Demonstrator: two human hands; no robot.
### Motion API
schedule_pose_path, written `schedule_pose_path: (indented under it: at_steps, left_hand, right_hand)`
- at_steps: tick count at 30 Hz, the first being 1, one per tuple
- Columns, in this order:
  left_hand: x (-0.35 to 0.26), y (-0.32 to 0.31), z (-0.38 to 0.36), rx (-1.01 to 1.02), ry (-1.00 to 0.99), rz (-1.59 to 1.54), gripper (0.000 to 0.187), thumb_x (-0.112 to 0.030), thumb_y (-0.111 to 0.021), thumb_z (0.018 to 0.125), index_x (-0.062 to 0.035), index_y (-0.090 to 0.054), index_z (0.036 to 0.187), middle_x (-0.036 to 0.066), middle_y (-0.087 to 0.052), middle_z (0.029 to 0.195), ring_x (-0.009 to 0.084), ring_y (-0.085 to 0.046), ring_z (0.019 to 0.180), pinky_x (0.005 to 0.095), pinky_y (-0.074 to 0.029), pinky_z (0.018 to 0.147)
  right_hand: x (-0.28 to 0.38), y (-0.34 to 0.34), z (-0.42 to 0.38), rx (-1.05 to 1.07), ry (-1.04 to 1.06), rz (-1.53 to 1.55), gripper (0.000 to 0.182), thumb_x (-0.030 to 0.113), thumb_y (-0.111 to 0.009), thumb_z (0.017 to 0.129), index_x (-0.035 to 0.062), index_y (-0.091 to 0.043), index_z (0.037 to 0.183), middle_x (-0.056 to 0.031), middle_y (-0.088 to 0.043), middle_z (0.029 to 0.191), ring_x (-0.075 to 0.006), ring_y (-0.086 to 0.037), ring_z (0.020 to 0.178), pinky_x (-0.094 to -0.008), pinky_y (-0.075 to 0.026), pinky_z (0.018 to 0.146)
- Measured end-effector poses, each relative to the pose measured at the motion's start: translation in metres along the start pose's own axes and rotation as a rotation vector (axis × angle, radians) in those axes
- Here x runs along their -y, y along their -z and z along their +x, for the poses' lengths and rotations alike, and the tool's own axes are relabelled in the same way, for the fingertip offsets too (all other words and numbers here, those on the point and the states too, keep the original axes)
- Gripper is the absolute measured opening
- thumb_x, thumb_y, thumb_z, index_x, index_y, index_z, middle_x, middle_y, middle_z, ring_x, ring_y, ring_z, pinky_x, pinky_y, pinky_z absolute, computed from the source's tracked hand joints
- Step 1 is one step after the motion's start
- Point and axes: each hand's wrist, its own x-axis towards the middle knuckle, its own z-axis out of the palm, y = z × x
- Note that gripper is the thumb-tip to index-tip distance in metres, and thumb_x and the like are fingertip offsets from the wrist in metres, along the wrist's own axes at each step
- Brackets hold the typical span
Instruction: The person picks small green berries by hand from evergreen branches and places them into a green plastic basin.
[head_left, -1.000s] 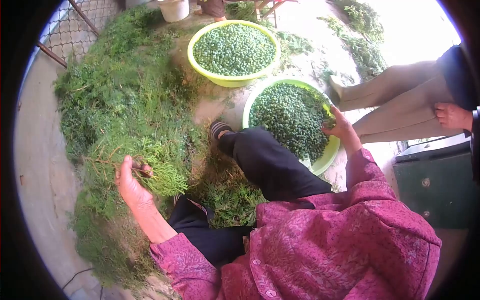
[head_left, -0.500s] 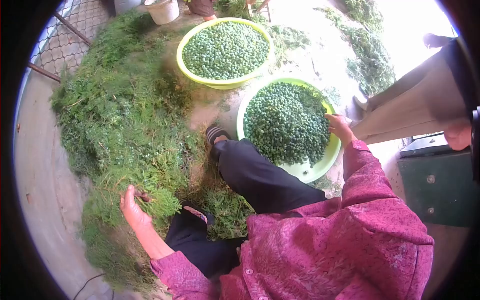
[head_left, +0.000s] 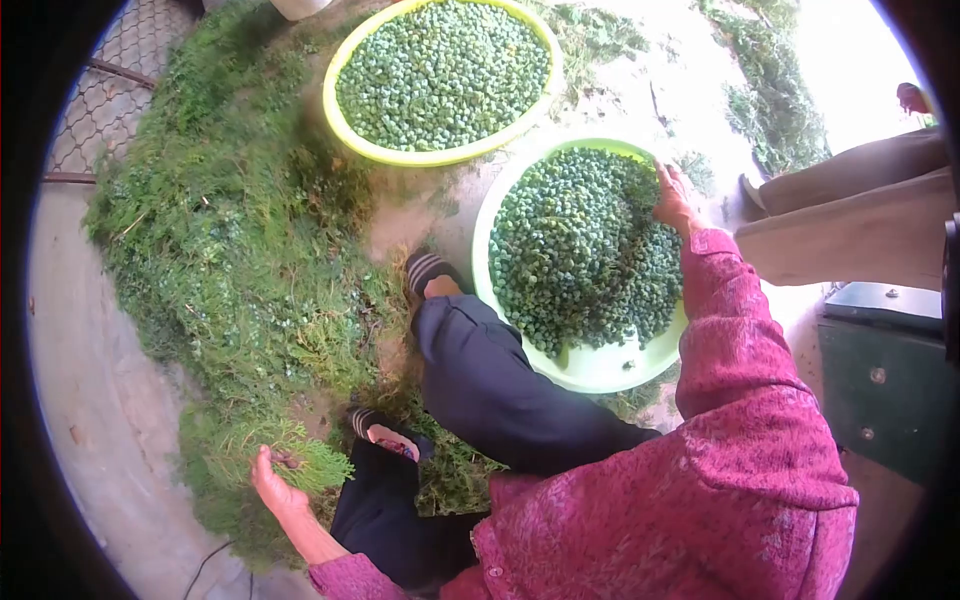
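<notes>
My left hand [head_left: 280, 490] is at the lower left with its fingers closed around a feathery green sprig [head_left: 322, 466], beside the heap of cut branches. On the right, my right hand [head_left: 676, 200] lies at the upper right rim of a pale green basin [head_left: 610, 375], fingers stretched out; whether they press on the rim is hard to tell. Small round green seed cones [head_left: 570, 250] fill most of that basin, and its pale bottom shows along the near side.
A broad heap of green branches [head_left: 230, 260] covers the floor at left. A second, yellow-rimmed basin [head_left: 440, 158] full of cones stands at the top. A person's trouser leg [head_left: 850, 235] and a dark green box [head_left: 880, 390] are at right. My legs [head_left: 500, 380] stretch between heap and basin.
My right hand has moved up along the basin's right side to its upper rim. My left hand, still holding the sprig, sits lower in view. The camera view has shifted.
</notes>
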Motion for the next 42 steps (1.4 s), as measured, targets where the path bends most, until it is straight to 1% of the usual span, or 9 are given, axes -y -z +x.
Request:
schedule_pose_path:
  at_steps: [8,9,14,21,28,33,34,38,42]
  left_hand:
    - [-0.005,-0.019,-0.011,0.059,0.025,-0.006,0.018,-0.021,-0.058,0.078,-0.0064,-0.050,0.071,0.005,-0.050,0.065,0.0151,-0.048,0.059,0.0279,-0.040,0.050]
    - [-0.009,-0.022,-0.015,0.064,0.017,-0.008,0.018,-0.021,-0.058,0.078,-0.0064,-0.050,0.071,0.005,-0.050,0.065,0.0151,-0.048,0.059,0.0279,-0.040,0.050]
    - [-0.014,-0.014,-0.026,0.113,-0.038,-0.048,0.017,-0.020,-0.057,0.079,-0.0060,-0.049,0.074,0.005,-0.049,0.066,0.0152,-0.049,0.059,0.0281,-0.040,0.048]
    - [-0.032,0.002,-0.069,0.092,-0.061,-0.104,0.018,-0.021,-0.057,0.078,-0.0046,-0.050,0.080,0.004,-0.049,0.068,0.0152,-0.050,0.063,0.0283,-0.039,0.047]
    - [-0.045,0.018,-0.103,0.139,-0.102,-0.242,0.015,-0.015,-0.060,0.077,-0.0052,-0.052,0.085,0.002,-0.052,0.071,0.0125,-0.050,0.066,0.0284,-0.043,0.059]
    - [-0.075,-0.006,-0.159,0.624,-0.105,-0.170,0.018,-0.010,-0.060,0.077,0.0001,-0.054,0.091,0.008,-0.061,0.082,0.0158,-0.058,0.073,0.0295,-0.049,0.064]
    - [-0.078,-0.013,-0.171,0.726,-0.105,-0.147,0.021,-0.010,-0.060,0.078,0.0013,-0.054,0.095,0.010,-0.061,0.087,0.0162,-0.058,0.075,0.0299,-0.050,0.065]
    - [-0.063,-0.027,-0.200,0.918,-0.223,-0.128,0.049,-0.013,-0.067,0.074,-0.0015,-0.044,0.116,0.006,-0.055,0.103,0.0156,-0.053,0.089,0.0287,-0.044,0.079]
    - [-0.068,-0.033,-0.219,1.025,-0.296,0.009,0.048,-0.008,-0.068,0.072,-0.0021,-0.045,0.114,0.005,-0.055,0.102,0.0131,-0.051,0.089,0.0275,-0.042,0.079]
  right_hand:
    - [-0.020,-0.021,-0.014,0.177,-0.186,-0.180,0.080,0.007,-0.055,0.069,0.0203,-0.014,0.136,-0.0178,-0.044,0.121,-0.0327,-0.047,0.107,-0.0398,-0.040,0.087]
    - [-0.021,-0.022,-0.020,0.095,-0.225,-0.170,0.054,0.012,-0.050,0.072,0.0156,-0.040,0.125,-0.0175,-0.055,0.107,-0.0309,-0.053,0.099,-0.0395,-0.043,0.082]
    - [-0.065,-0.024,-0.031,-0.139,-0.235,-0.046,0.016,0.012,-0.049,0.071,0.0054,-0.063,0.075,-0.0158,-0.062,0.069,-0.0274,-0.062,0.069,-0.0382,-0.049,0.064]
    - [-0.060,0.066,-0.088,0.085,-0.504,0.932,0.019,0.011,-0.058,0.074,0.0045,-0.049,0.059,-0.0011,-0.043,0.048,-0.0115,-0.041,0.036,-0.0271,-0.032,0.032]
    - [-0.009,0.108,-0.153,0.227,-0.480,1.737,0.013,0.012,-0.056,0.079,0.0104,-0.050,0.068,0.0032,-0.039,0.052,-0.0069,-0.035,0.041,-0.0221,-0.028,0.037]
    - [0.117,0.163,-0.228,0.635,0.076,1.993,0.009,0.015,-0.057,0.078,0.0070,-0.056,0.081,-0.0049,-0.057,0.067,-0.0084,-0.046,0.047,-0.0232,-0.040,0.041]
    - [0.141,0.118,-0.221,0.326,0.542,1.542,0.014,0.018,-0.056,0.079,0.0055,-0.057,0.085,-0.0048,-0.057,0.068,-0.0139,-0.052,0.055,-0.0266,-0.045,0.048]
    - [0.236,0.162,-0.312,1.135,0.103,1.791,0.017,0.015,-0.058,0.080,0.0051,-0.054,0.093,-0.0023,-0.054,0.072,-0.0131,-0.053,0.060,-0.0259,-0.044,0.055]
    - [0.249,0.131,-0.336,1.096,0.391,1.833,0.021,0.014,-0.055,0.082,0.0043,-0.053,0.100,0.0004,-0.055,0.079,-0.0103,-0.053,0.067,-0.0235,-0.044,0.059]
